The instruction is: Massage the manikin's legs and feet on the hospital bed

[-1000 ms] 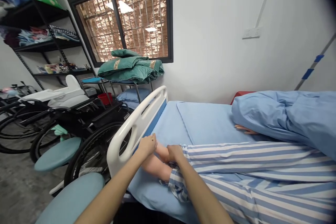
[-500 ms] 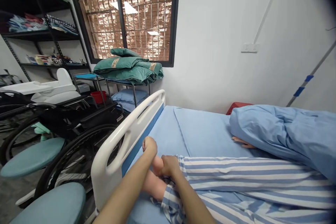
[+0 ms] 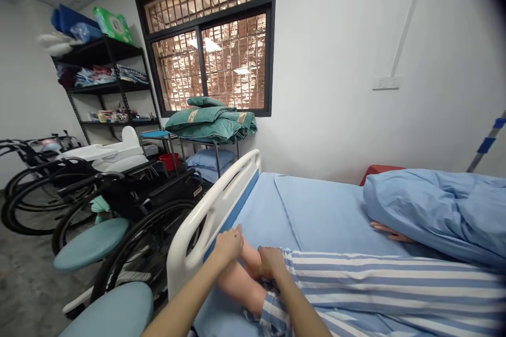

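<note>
On the bed lies a figure in blue-and-white striped trousers (image 3: 356, 274); I cannot tell whether it is a person or a manikin. Its two bare lower legs stretch toward the bed's end board. My left hand (image 3: 229, 245) is closed over the foot end, its fingers partly hidden behind the foot. Just below the trouser cuff, my right hand (image 3: 271, 262) wraps round the far lower leg (image 3: 251, 257). The near lower leg (image 3: 241, 285) lies between my forearms, its cuff pushed up. Farther right, the figure's hand (image 3: 391, 231) sticks out from under a blue quilt (image 3: 435, 205).
A white end board (image 3: 185, 242) borders the bed's left side. Beyond it stand wheelchairs (image 3: 134, 200) and two teal round seats (image 3: 93, 245). Green folded quilts (image 3: 213, 121) lie on a rack under the window. Black shelves (image 3: 106, 52) hold cloths and packages.
My view has swung left and up, so the scene sits lower and farther right. My left hand has lowered onto the foot end. The right hand keeps its hold on the leg.
</note>
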The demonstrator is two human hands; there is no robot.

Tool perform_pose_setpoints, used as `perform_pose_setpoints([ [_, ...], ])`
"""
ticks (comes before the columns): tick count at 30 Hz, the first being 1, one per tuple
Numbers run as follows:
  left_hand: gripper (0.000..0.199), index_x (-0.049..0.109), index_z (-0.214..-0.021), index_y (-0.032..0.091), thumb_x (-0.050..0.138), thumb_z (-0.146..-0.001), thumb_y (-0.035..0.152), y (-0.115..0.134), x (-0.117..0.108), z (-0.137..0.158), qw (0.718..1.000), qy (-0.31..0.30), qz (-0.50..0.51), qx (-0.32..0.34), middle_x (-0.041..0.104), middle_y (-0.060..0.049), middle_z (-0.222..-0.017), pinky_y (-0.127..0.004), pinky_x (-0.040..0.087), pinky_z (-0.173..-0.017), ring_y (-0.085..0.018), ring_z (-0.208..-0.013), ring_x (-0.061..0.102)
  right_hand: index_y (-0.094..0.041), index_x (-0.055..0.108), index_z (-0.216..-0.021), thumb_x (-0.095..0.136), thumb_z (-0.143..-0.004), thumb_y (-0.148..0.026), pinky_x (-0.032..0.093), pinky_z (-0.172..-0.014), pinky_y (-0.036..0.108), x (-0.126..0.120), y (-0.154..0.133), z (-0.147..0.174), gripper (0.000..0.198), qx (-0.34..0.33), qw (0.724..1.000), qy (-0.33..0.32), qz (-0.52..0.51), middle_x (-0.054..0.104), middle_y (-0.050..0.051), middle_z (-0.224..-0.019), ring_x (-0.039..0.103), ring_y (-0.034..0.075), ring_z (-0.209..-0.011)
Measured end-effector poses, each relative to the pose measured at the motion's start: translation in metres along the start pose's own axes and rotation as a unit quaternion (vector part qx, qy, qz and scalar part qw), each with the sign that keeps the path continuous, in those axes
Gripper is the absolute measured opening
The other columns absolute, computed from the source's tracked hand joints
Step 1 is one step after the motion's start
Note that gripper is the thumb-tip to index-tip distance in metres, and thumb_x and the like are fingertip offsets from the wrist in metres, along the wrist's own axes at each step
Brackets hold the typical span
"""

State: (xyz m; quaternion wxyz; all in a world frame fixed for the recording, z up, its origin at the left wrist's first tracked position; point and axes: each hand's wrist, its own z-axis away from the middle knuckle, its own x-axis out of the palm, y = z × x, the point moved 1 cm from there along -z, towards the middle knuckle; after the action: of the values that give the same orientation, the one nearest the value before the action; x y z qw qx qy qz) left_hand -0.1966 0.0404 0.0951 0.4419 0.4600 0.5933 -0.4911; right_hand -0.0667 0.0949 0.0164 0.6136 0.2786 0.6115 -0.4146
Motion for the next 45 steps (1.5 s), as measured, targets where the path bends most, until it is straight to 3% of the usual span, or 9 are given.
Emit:
perform_pose_setpoints([
  [3,0.044,0.033,-0.121,0.016,0.022,-0.08,0.027,-0.006,0.009,0.036,0.998,0.054,-0.02,-0.028,0.058,-0.012,-0.08,-0.03,0.041,-0.058,-0.02,-0.068,0.057,-0.017,0.053,-0.089,0.064,-0.044,-0.047,0.039,-0.07,0.039,-0.006,-0.007,0.011,0.055,0.013,0.999,0.023,-0.021,0.061,0.011,-0.084,0.056,0.029,-0.081],
  [6,0.043,0.041,-0.115,0.018,0.017,-0.081,0.029,-0.007,0.015,0.06,0.994,0.089,-0.029,-0.053,0.057,-0.012,-0.086,-0.027,0.04,-0.053,-0.018,-0.065,0.057,-0.016,0.052,-0.088,0.054,-0.06,-0.041,0.033,-0.078,0.04,-0.01,-0.019,0.031,0.037,0.018,0.992,0.109,-0.064,0.058,0.011,-0.087,0.052,0.027,-0.085],
  [11,0.039,0.054,-0.099,0.014,0.022,-0.08,0.027,-0.007,0.007,0.053,0.998,0.043,-0.029,-0.047,0.059,-0.012,-0.074,-0.03,0.041,-0.057,-0.021,-0.067,0.057,-0.02,0.045,-0.096,0.041,-0.069,-0.02,0.032,-0.082,0.031,-0.001,-0.037,0.072,0.028,-0.047,0.958,0.23,-0.166,0.052,0.006,-0.097,0.046,0.02,-0.093],
  [14,0.033,0.061,-0.081,0.012,0.028,-0.078,0.02,-0.003,-0.002,0.033,0.999,-0.015,-0.038,-0.002,0.061,-0.013,-0.073,-0.032,0.041,-0.062,-0.022,-0.072,0.057,-0.021,0.044,-0.096,0.047,-0.064,-0.027,0.037,-0.075,0.03,0.012,-0.041,0.084,0.033,-0.08,0.961,0.189,-0.187,0.053,0.006,-0.096,0.048,0.021,-0.09],
  [19,0.028,0.063,-0.08,0.009,0.036,-0.072,0.015,0.007,-0.004,0.006,0.993,-0.08,-0.074,0.043,0.062,-0.016,-0.076,-0.033,0.041,-0.064,-0.024,-0.075,0.058,-0.017,0.044,-0.097,0.061,-0.049,-0.032,0.042,-0.064,0.036,0.027,-0.043,0.075,0.053,0.01,0.992,0.065,-0.108,0.056,0.011,-0.09,0.055,0.028,-0.078],
  [23,0.03,0.063,-0.08,0.007,0.036,-0.071,0.015,0.01,-0.002,0.0,0.992,-0.093,-0.072,0.048,0.062,-0.018,-0.076,-0.035,0.042,-0.063,-0.025,-0.073,0.058,-0.016,0.044,-0.097,0.066,-0.044,-0.032,0.044,-0.062,0.038,0.031,-0.045,0.066,0.059,0.048,0.995,0.051,-0.073,0.058,0.012,-0.088,0.057,0.03,-0.075],
  [30,0.038,0.061,-0.082,0.014,0.026,-0.078,0.028,-0.003,0.007,0.03,0.999,0.033,-0.003,-0.03,0.062,-0.013,-0.077,-0.034,0.041,-0.063,-0.023,-0.073,0.057,-0.016,0.045,-0.095,0.07,-0.039,-0.039,0.044,-0.062,0.039,0.032,-0.049,0.066,0.066,0.075,0.994,0.042,-0.067,0.06,0.012,-0.086,0.058,0.029,-0.075],
  [35,0.039,0.049,-0.107,0.018,0.022,-0.082,0.03,-0.008,0.021,0.069,0.986,0.104,0.061,-0.118,0.061,-0.012,-0.086,-0.026,0.04,-0.057,-0.018,-0.071,0.058,-0.016,0.045,-0.094,0.069,-0.042,-0.036,0.045,-0.063,0.039,0.028,-0.05,0.071,0.061,0.071,0.994,0.049,-0.069,0.06,0.011,-0.086,0.058,0.029,-0.075],
  [45,0.036,0.056,-0.09,0.013,0.024,-0.08,0.025,-0.009,-0.002,0.06,0.997,0.064,-0.021,-0.039,0.061,-0.012,-0.068,-0.03,0.039,-0.056,-0.022,-0.066,0.058,-0.016,0.046,-0.094,0.07,-0.043,-0.032,0.044,-0.063,0.037,0.032,-0.049,0.074,0.059,0.069,0.992,0.069,-0.081,0.059,0.012,-0.088,0.058,0.028,-0.076],
])
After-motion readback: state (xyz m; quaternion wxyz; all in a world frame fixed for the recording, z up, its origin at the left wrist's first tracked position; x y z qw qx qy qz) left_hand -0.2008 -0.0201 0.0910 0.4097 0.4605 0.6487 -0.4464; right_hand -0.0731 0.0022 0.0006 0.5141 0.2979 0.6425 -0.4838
